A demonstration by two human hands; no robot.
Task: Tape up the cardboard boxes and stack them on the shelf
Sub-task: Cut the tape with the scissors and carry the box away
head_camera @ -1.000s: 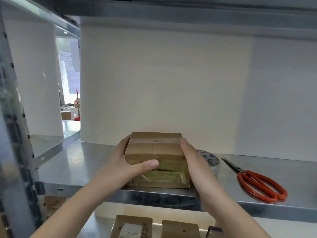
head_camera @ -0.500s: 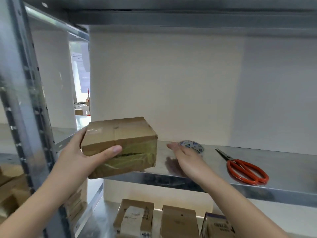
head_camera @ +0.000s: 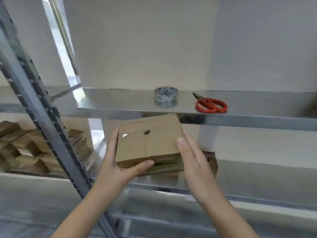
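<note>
1. Head view, task status: the cardboard box [head_camera: 148, 143] sits at frame centre, held in the air below the front edge of the upper shelf [head_camera: 120, 102]. Glossy tape covers its top seam and near face, so taping of this box appears complete. Stacking is not yet done.
2. Head view, hands: the left hand [head_camera: 116, 162] grips the box's left side, thumb pressed on the near face, fingers closed on the box. The right hand [head_camera: 192, 160] lies flat along the right side with fingers extended; firm contact cannot be confirmed.
3. Head view, remaining work: placement on the lower shelf [head_camera: 257, 176] looks like the next step. A second brown box [head_camera: 210, 160] stands partly hidden behind the right hand.
4. Head view, surfaces: the upper shelf carries a tape roll [head_camera: 166, 99] and, just to its right, red-handled scissors [head_camera: 211, 104].
5. Head view, room: a grey steel upright [head_camera: 42, 117] crosses the left of the frame. Stacked boxes [head_camera: 25, 148] fill the far left. A plain pale wall backs the shelving.
</note>
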